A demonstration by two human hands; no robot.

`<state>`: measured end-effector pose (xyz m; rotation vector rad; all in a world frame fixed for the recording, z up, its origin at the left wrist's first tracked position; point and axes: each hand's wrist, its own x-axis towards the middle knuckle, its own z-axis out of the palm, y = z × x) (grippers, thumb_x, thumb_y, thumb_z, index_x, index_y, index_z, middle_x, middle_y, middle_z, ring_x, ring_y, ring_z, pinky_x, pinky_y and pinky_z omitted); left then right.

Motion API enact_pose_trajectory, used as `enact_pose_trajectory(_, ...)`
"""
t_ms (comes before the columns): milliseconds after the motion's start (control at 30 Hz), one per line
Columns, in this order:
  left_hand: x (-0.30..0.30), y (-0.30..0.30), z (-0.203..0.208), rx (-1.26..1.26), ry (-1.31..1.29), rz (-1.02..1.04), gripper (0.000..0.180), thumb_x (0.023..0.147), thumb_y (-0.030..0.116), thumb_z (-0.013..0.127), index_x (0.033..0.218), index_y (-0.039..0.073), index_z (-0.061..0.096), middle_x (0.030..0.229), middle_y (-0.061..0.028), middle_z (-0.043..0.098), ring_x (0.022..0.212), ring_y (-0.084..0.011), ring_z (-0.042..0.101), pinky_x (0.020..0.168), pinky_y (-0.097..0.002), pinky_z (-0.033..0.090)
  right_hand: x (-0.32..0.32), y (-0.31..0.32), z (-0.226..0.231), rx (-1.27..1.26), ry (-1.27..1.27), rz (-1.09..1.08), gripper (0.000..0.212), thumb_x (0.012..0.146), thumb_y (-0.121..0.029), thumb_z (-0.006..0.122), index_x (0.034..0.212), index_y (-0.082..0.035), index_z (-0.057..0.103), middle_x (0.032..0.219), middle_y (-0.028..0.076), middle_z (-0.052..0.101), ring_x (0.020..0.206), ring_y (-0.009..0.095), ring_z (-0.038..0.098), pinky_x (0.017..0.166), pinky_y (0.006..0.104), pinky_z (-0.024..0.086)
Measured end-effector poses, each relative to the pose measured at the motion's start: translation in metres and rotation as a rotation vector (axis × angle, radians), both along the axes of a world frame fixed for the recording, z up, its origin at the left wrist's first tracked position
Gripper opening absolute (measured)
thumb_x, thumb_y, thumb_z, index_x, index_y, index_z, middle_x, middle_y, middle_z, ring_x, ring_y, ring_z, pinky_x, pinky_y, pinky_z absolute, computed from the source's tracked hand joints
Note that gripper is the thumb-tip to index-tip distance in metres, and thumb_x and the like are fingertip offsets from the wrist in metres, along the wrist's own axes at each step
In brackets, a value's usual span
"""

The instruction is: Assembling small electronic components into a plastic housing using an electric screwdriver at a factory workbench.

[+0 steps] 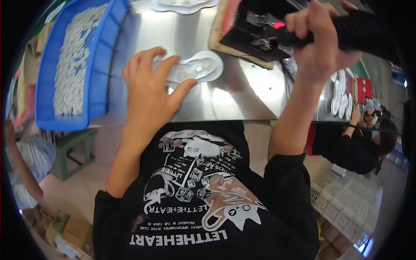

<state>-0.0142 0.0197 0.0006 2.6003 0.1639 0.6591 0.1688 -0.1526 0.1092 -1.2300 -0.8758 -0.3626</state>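
Note:
My left hand (151, 82) is over a white, lobed plastic housing (210, 68) on the metal table, with its thumb at the near edge and its fingers at the far side. Round recesses show in the housing's upper face; my fingers hide its left end. At upper right, my right hand (318, 43) wraps round a thick black electric screwdriver (353, 32). The tool lies level, its tip pointing left above a black box (249, 32) that has shiny metal bits in it. A red glow shows near the tip.
A blue bin (97, 65) of many small white pieces stands at the left. Another white housing (184, 5) lies at the far edge. The metal table (242, 95) ends just before my body. At right, a co-worker (357, 143) sits near more white parts (340, 95); another person's arm (24, 164) is at far left.

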Motion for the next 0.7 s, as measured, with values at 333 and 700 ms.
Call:
enact_pose_trajectory(333, -0.002, 0.002, -0.006, -0.016, -0.058, 0.015, 0.049, 0.076, 0.04, 0.085, 0.112, 0.009, 0.073, 0.124, -0.0118, 0.06, 0.121, -0.0336, 0.05, 0.101, -0.045, 0.037, -0.07, 0.055, -0.028, 0.049, 0.236, 0.304, 0.05, 0.091, 0.006, 0.06, 0.137, 0.003, 0.039, 0.073, 0.007, 0.056, 0.048, 0.014, 0.051, 0.048, 0.0335, 0.047)
enact_pose_trajectory(700, -0.005, -0.001, -0.008, -0.039, -0.076, 0.02, 0.05, 0.075, 0.039, 0.086, 0.112, 0.01, 0.073, 0.124, -0.0115, 0.06, 0.121, -0.0333, 0.05, 0.101, -0.0453, 0.038, -0.075, 0.065, -0.051, -0.002, 0.381, 0.32, 0.054, 0.088, 0.009, 0.063, 0.136, 0.001, 0.04, 0.074, 0.006, 0.056, 0.049, 0.013, 0.052, 0.049, 0.0309, 0.048)
